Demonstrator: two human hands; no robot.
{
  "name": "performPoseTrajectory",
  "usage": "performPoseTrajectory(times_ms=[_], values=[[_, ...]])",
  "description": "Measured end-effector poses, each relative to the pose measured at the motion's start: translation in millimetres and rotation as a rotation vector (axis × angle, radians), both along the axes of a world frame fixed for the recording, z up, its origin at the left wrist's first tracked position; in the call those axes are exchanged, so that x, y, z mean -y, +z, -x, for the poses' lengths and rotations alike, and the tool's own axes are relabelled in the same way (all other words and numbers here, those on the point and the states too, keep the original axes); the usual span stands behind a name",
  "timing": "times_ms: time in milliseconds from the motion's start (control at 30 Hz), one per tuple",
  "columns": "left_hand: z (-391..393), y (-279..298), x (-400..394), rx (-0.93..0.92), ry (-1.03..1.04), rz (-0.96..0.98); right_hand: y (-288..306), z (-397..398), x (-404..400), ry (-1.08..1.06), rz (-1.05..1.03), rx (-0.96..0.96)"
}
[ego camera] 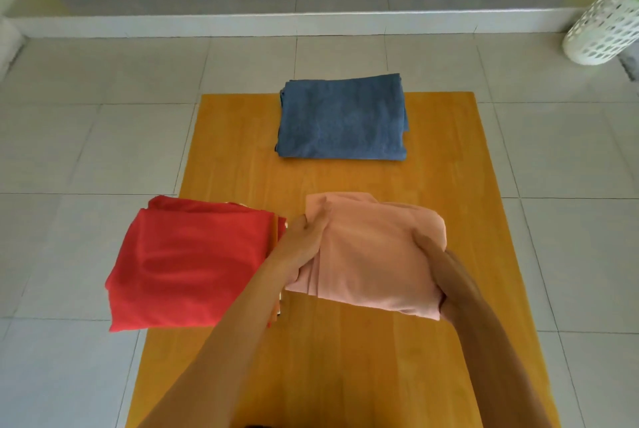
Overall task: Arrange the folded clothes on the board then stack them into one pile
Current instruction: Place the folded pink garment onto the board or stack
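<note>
Nearest, the left hand [304,241] and right hand [439,254] gripped the folded pink cloth [373,254] by its sides over the board [311,358], the red cloth [193,265] overhanging the board's left edge beside it, the blue cloth [342,116] at the far end.

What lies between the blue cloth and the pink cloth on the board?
Nothing: in the head view only bare board separates the blue cloth from the pink cloth.
</note>
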State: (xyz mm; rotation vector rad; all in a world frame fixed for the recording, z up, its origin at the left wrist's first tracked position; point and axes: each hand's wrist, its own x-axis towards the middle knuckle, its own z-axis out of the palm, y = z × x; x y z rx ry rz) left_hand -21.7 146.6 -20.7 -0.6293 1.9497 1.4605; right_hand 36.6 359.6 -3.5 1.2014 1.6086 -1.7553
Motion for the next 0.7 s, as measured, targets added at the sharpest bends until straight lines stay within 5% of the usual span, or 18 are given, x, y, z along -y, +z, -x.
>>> performPoseTrajectory(times_ms=[200, 500, 700], values=[[-38.2, 65.0, 77.7, -0.103, 0.014, -0.068, 57.4, -33.3, 62.1, 0.078, 0.161, -0.141], [-70.7, 113.7, 255.9, -0.280, 0.226, 0.145, 73.6, 3.0, 223.0, 0.345, 0.242, -0.366], [-55.6, 58.0, 290.4, -0.225, 0.161, 0.272, 6.5, 9.9, 267.4, 0.314, -0.038, -0.442]])
